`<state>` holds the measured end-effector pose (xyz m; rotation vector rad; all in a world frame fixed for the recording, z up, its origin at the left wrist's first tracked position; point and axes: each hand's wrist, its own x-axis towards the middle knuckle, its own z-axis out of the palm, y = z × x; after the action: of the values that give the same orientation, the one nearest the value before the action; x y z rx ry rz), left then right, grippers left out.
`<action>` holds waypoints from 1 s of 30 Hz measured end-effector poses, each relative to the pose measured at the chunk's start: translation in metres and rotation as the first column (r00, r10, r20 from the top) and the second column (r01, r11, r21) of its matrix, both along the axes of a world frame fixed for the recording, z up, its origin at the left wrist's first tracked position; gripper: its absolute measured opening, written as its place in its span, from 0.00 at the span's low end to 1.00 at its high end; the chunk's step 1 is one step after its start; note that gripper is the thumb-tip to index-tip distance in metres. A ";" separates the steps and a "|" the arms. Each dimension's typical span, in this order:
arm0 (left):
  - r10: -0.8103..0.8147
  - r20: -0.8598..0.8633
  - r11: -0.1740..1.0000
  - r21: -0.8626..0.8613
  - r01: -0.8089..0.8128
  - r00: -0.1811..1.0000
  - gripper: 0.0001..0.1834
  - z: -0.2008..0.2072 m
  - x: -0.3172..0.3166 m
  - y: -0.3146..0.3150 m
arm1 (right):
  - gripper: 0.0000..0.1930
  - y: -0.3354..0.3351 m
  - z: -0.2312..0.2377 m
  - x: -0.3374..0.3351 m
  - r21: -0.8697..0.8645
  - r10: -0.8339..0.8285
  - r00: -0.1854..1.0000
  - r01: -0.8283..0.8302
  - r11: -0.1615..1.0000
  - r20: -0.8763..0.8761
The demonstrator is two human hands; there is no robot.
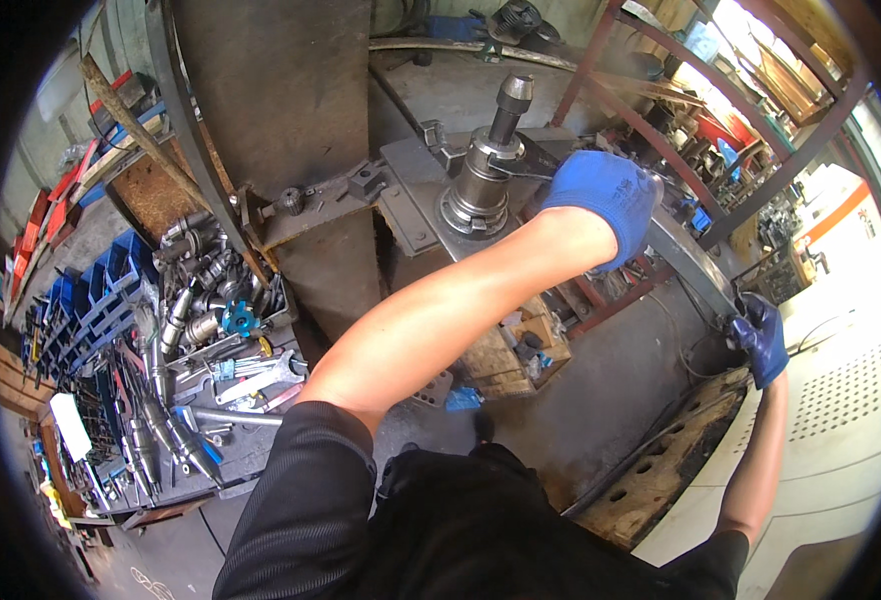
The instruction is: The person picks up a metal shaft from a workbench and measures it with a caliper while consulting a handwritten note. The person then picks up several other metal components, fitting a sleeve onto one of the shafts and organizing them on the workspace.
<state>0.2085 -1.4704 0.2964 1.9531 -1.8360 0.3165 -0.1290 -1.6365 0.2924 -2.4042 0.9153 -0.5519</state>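
A steel tool holder (477, 190) stands upright in a fixture on the metal bench, its narrow end pointing up. A dark wrench (533, 158) reaches from its collar toward my left hand (601, 195), which wears a blue glove. That hand is closed where the wrench runs into a long grey metal bar (696, 258); its fingers are partly hidden behind the back of the glove. At the bar's near right end, my right hand (761, 340), in a darker blue glove, is wrapped round it. My arms are spread wide, the left one crossing the middle of the view.
On the left, a bench (246, 440) carries wrenches and many tool holders, with blue bins (111, 280) behind. A wooden crate (506, 365) sits under the fixture. Red steel framing (651, 165) rises behind the bar. A white machine panel (821, 420) stands close to my right arm.
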 end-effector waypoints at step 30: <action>-0.023 0.165 1.000 -0.012 0.025 0.986 0.22 -0.001 0.000 0.019 | 0.24 0.070 -0.003 0.011 -0.004 -0.300 0.948 0.301 0.954 -0.102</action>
<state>0.2082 -1.4514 0.2957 1.9447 -1.9521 0.4964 -0.1185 -1.5666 0.2898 -2.3130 1.3398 -0.5349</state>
